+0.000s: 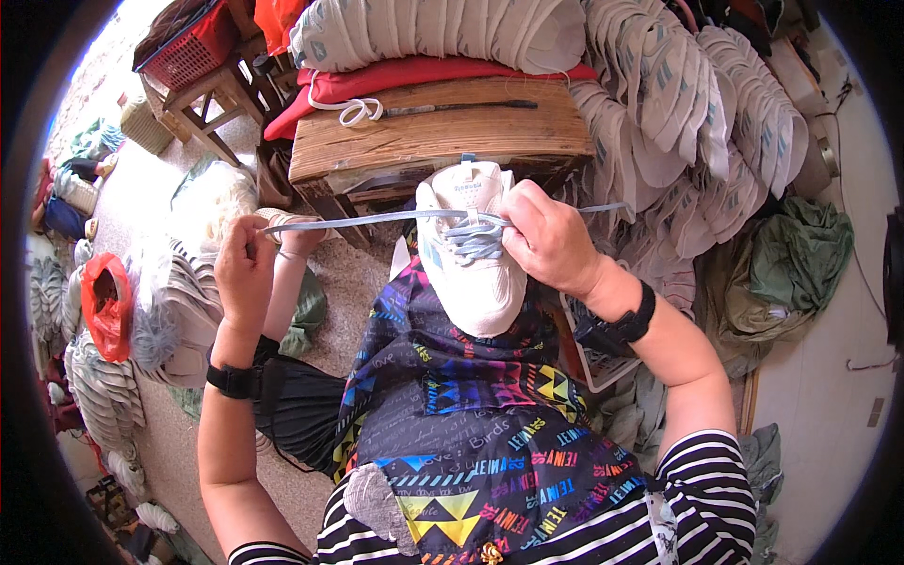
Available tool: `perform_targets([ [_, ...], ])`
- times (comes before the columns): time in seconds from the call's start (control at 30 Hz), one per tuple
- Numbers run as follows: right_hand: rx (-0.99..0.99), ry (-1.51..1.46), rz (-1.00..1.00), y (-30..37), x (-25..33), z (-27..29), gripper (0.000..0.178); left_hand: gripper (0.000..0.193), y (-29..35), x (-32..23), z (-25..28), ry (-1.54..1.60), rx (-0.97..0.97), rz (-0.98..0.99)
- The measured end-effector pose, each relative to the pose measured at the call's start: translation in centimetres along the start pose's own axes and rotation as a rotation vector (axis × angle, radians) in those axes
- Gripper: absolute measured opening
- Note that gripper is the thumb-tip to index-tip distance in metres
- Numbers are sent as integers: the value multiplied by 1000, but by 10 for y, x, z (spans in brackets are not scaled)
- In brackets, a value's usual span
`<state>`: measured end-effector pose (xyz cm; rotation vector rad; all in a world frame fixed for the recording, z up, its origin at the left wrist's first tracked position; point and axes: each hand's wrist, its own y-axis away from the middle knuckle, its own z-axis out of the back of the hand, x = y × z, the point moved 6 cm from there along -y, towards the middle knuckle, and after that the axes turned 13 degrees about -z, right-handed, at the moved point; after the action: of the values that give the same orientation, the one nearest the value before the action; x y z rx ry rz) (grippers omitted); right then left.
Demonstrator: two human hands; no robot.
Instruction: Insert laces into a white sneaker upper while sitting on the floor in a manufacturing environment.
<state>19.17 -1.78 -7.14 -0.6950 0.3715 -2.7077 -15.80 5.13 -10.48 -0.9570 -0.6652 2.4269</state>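
Observation:
A white sneaker rests on my lap, its toe toward me and its tongue toward the wooden bench. Light blue-grey shoelace crosses the lower eyelets and runs out to both sides. My left hand, off to the left of the shoe, pinches one stretch of the lace and holds it taut. Close against the shoe's upper right side, my right hand is closed on the lace near the eyelets. A loose lace end sticks out to the right beyond that hand.
Ahead stands a wooden bench with a dark thin tool and a white cord loop. Stacked shoe uppers lie on red cloth behind it, with more at right. A red plastic bag and a green sack flank me.

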Motion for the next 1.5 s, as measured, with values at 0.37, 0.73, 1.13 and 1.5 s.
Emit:
perform_targets([
  [0.37,8,-161,-125,16,-35,-2,14,16,-13,46,33,-504,146,-160],
  [0.73,216,-1174,-819,2,-77,4,14,18,-2,47,18,-283,319,-89],
  [1.13,565,-1012,-710,8,-53,-4,15,20,21,10,-38,1288,254,721],
  [1.5,501,71,-296,-32,-11,-13,24,34,-9,-104,-112,390,231,-42],
])
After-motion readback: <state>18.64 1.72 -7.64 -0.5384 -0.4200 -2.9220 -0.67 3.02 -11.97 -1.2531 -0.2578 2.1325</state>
